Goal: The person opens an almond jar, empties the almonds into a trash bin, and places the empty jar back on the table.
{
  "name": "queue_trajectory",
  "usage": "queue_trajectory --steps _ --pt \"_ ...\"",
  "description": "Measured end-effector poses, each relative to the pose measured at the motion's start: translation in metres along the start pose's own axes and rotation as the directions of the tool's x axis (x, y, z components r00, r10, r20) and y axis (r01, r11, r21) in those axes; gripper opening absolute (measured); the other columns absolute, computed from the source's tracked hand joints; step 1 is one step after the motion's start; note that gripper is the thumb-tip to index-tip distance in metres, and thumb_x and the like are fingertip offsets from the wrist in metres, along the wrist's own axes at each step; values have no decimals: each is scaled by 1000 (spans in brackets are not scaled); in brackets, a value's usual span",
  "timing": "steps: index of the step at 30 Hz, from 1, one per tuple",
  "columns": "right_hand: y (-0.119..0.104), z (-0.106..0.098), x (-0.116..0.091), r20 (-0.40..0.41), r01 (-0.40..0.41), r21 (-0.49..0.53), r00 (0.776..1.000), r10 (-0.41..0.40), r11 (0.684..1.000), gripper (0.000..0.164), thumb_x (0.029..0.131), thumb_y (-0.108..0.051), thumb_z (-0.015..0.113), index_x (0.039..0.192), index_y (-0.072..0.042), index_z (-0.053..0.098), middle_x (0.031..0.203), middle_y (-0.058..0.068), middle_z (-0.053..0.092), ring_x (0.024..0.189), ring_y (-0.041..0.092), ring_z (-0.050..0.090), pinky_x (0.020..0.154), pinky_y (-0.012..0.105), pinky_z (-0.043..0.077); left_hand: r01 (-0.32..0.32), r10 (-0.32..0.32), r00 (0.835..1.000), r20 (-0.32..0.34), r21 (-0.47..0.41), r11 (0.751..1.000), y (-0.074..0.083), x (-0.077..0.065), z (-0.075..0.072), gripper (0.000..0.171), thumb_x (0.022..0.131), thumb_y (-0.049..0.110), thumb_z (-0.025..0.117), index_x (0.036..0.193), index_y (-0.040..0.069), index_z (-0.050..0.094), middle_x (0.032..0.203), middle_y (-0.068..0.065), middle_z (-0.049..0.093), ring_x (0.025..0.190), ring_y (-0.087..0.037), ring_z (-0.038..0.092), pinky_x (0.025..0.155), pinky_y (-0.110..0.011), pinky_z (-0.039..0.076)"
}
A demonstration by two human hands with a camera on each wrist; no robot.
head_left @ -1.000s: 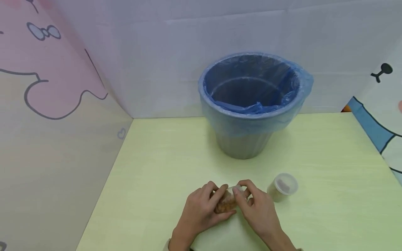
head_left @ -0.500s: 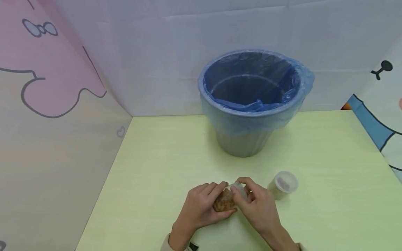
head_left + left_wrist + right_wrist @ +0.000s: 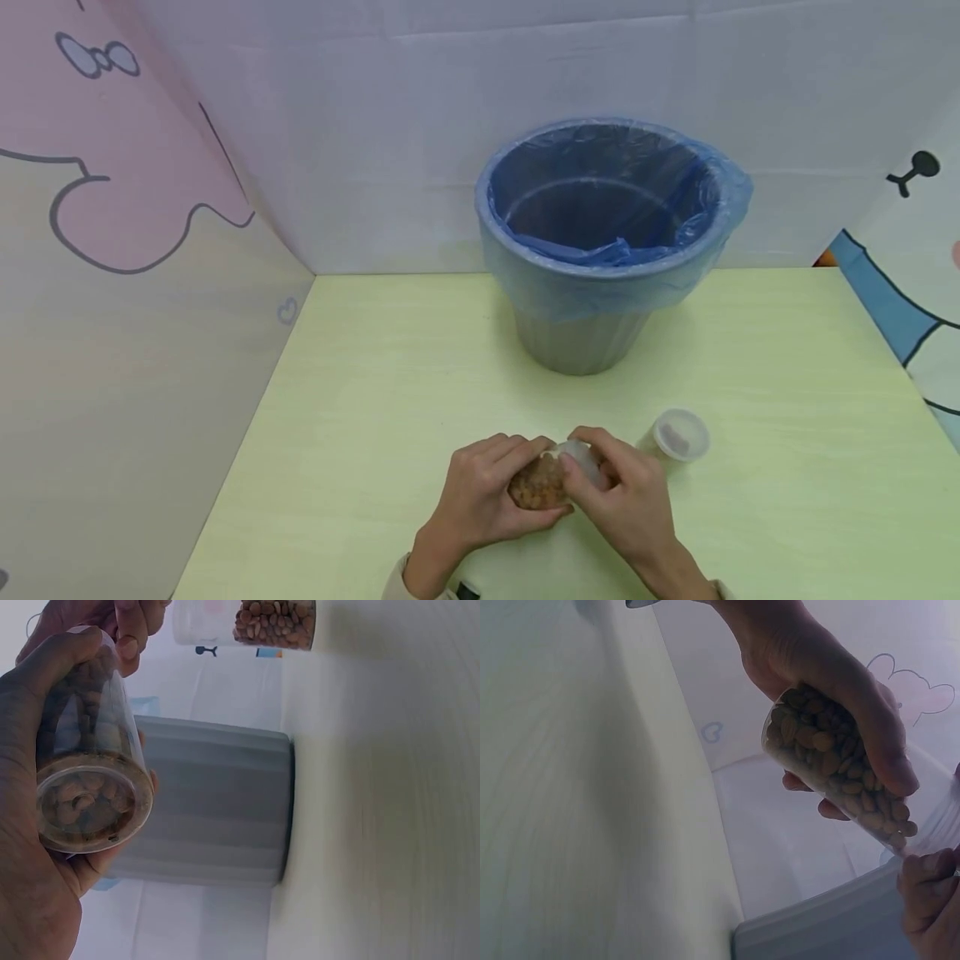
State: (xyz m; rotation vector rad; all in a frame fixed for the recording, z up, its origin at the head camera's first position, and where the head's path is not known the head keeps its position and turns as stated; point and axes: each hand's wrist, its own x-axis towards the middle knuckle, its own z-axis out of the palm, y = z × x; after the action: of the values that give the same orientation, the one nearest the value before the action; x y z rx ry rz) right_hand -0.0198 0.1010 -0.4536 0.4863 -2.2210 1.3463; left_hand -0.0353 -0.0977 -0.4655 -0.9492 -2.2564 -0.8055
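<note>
The left hand (image 3: 480,492) curls round the tilted jar (image 3: 536,485), seemingly to steady it, while the right hand (image 3: 632,493) pinches its pale lid (image 3: 582,461).

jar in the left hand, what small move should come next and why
Probably ease the lid gently away with the right hand, which pinches it at the mouth of the jar, while the left hand grips the body; the jar tilts and brown pellets lie near the mouth, so a jerk might spill some.
</note>
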Motion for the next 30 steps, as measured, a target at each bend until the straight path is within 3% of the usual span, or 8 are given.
queue_trajectory --steps 7,15,19,23,27,30 --pt "10 1 1 -90 146 48 986 -141 988 11 84 -12 76 95 -10 76 60 -11 51 52 -9 36 46 5 31 -24 23 999 -21 -20 1000 4 7 2 57 67 50 93 112 21 74 85 12 75 66 -1 63 65 -11 52" --pt "13 2 2 -123 168 111 980 -154 979 13 78 -4 74 90 -7 75 56 -9 49 48 -8 34 45 4 29 35 -36 999 -12 -92 995 6 2 8 56 67 47 95 112 20 76 88 9 78 68 -1 66 67 -11 53" --pt "14 6 3 -139 218 173 971 -195 961 14 77 -4 74 91 -2 74 64 2 64 53 -3 52 46 10 41 83 -82 997 14 -212 974 8 -3 11 56 70 41 95 118 18 75 91 6 78 72 1 67 69 -9 53" --pt "9 7 4 -99 226 185 973 -210 956 20 75 -3 75 95 -4 74 80 9 75 66 6 66 54 18 53 141 -137 990 35 -307 941 12 -10 9 55 75 36 92 124 19 73 93 5 78 74 3 66 70 -8 53" --pt "6 0 3 0 162 89 987 -162 983 21 78 -8 75 98 -14 73 84 -1 74 68 1 63 56 15 51 166 -154 986 63 -295 941 13 -13 6 58 75 37 93 126 20 71 96 6 78 75 3 65 71 -8 52" --pt "5 -8 0 82 109 -9 991 -107 994 19 84 -12 77 102 -17 71 89 -6 73 71 0 63 59 14 51 155 -137 987 86 -250 956 14 -12 8 61 75 40 93 127 20 71 98 6 78 77 2 67 73 -8 53"
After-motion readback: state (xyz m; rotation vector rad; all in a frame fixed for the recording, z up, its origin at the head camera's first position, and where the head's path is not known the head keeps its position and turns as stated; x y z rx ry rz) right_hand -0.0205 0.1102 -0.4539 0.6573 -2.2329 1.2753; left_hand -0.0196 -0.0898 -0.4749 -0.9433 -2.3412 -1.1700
